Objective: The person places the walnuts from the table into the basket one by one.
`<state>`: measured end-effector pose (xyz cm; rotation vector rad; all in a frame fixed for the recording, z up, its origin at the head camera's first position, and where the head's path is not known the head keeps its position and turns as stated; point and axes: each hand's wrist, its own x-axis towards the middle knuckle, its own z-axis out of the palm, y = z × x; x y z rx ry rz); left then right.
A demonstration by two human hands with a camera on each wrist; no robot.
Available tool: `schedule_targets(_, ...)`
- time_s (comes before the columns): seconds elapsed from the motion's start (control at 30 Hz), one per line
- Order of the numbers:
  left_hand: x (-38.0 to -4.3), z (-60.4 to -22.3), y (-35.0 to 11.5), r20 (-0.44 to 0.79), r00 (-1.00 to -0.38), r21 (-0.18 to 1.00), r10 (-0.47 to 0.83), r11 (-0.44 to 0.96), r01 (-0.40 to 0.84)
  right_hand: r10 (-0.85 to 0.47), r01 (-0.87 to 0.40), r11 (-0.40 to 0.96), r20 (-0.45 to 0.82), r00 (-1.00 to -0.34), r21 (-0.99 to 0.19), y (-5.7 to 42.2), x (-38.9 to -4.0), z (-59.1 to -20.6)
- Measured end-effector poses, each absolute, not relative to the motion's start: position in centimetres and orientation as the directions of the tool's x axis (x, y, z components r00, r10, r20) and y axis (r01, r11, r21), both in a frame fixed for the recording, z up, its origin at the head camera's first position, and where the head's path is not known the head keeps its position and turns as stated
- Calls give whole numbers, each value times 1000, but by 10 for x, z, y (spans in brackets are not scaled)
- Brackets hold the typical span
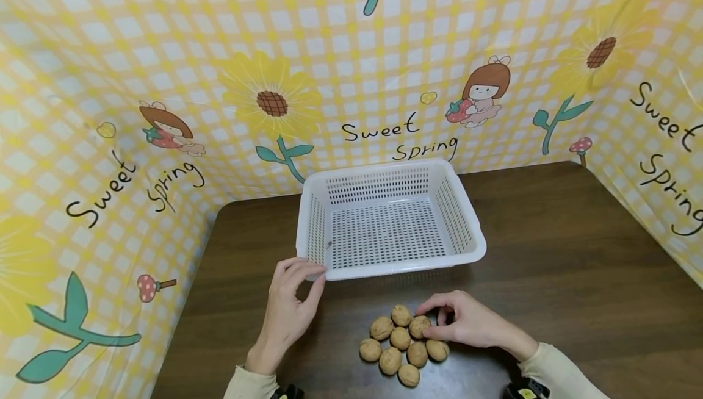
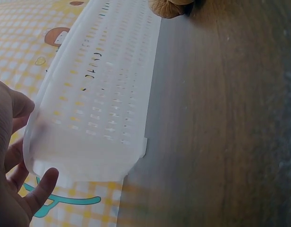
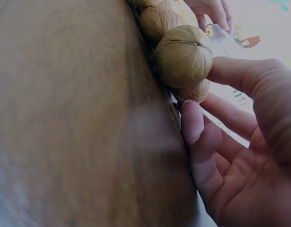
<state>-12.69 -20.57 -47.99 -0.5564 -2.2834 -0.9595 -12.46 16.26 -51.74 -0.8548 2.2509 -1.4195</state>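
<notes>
Several brown walnuts (image 1: 400, 338) lie in a loose cluster on the table, nearer to me than the white plastic basket (image 1: 392, 271). My right hand (image 1: 472, 321) is at the cluster's right side, thumb and index finger around one walnut (image 1: 420, 327), which is still among the others. In the right wrist view, a walnut (image 3: 183, 56) sits against the thumb and partly covers another walnut (image 3: 195, 91). My left hand (image 1: 288, 301) holds the basket's near left corner by the rim. The left wrist view shows its fingers (image 2: 44, 189) at that corner.
The dark wooden table (image 1: 549, 234) extends on both sides of the basket. A yellow checked cloth (image 1: 373, 63) with sunflowers and lettering hangs behind it and along both sides. The basket's far side stands close to the cloth.
</notes>
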Motion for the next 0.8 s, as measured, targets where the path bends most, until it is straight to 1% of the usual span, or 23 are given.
schedule_targets(0.17, -127, -479, -206, 649, -747, 512, 140, 647, 566, -661, -319, 300, 45, -749, -899, 163, -126, -518)
schedule_targets(0.47, -126, -481, -208, 638, -755, 520, 150, 639, 567, -665, -363, 176, 162, -729, -915, 162, -126, -517)
schedule_targets(0.63, -126, -481, -208, 650, -745, 506, 150, 647, 571, -682, -392, 151, 191, -706, -907, 157, -130, -502)
schedule_targets(0.8, -125, -482, -206, 660, -736, 488, 153, 657, 574, -713, -467, 167, 220, -665, -868, 155, -135, -478)
